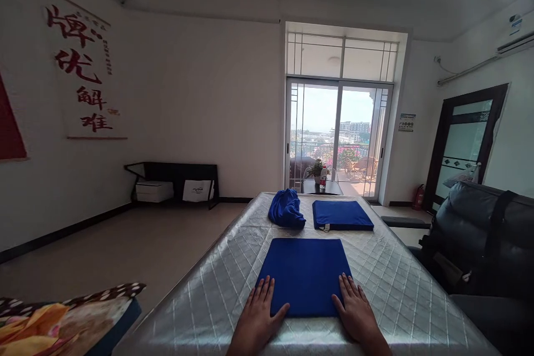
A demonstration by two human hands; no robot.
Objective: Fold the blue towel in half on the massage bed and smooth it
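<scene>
A flat blue folded cloth (306,272) lies on the quilted silver table cover (221,272) in front of me. My left hand (259,311) rests flat at its near left edge, fingers stretched out and thumb on the fabric. At the near right edge my right hand (354,306) lies the same way, fingertips touching the cloth's side. Neither hand grasps anything. Beyond this cloth sits a stack of folded blue cloths (342,215), with a pale tag at its front edge. Left of the stack is a crumpled blue cloth (286,208).
A dark sofa with a black bag (479,233) stands to the right. Patterned bedding (62,322) lies at the lower left. A small table with a bottle (323,177) and plant stands past the far edge, before sliding glass doors (340,139). A low black shelf (177,169) stands by the wall.
</scene>
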